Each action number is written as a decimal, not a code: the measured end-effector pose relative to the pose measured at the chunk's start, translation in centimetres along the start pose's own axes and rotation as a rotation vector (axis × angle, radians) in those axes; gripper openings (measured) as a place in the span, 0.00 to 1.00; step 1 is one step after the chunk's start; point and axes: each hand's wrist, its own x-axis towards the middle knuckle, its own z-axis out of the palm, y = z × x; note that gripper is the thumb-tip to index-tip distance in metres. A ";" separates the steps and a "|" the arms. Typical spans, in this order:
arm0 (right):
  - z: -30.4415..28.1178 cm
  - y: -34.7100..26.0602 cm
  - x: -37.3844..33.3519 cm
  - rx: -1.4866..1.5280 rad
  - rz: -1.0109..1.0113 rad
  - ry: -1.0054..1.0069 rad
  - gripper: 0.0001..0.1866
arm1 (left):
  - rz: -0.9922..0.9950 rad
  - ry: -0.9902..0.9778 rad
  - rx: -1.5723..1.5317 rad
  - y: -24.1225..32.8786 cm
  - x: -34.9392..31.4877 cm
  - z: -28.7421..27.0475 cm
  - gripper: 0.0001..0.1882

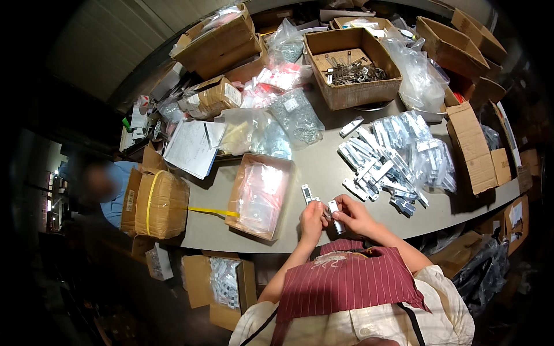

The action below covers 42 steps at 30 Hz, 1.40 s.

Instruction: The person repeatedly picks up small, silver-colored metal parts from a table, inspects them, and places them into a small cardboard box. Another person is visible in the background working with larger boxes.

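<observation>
My left hand [313, 221] is closed at the table's near edge. A narrow silver metal part with a dark slot [306, 191] stands out above its fingers, apparently pinched in them. Close beside it, my right hand [353, 215] grips a second narrow silver metal part [333, 207], held nearly upright between thumb and fingers. The fingertips of both hands almost meet, and where they do the detail is too small to make out. Just beyond my right hand lies a loose pile of similar silver metal parts [369, 164], some of them in clear plastic bags [435, 164].
Left of my hands sits an open carton [278, 216] of clear plastic bags. A taped carton [167, 205] stands at the table's left edge, near a person in blue [115, 190]. Farther back are a clipboard with paper [190, 147] and a carton of small metal pieces [352, 95].
</observation>
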 end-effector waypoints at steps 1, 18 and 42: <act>-0.1 0.4 0.0 0.165 0.033 0.000 0.13 | 0.045 0.000 -0.060 -1.2 0.3 -0.3 0.15; -1.7 1.0 0.0 0.546 0.233 0.080 0.13 | -0.093 -0.508 0.075 8.3 -2.9 -0.4 0.16; -2.5 1.7 1.1 -1.118 -0.088 0.224 0.21 | -0.427 -0.556 -0.747 4.7 -2.4 -1.5 0.11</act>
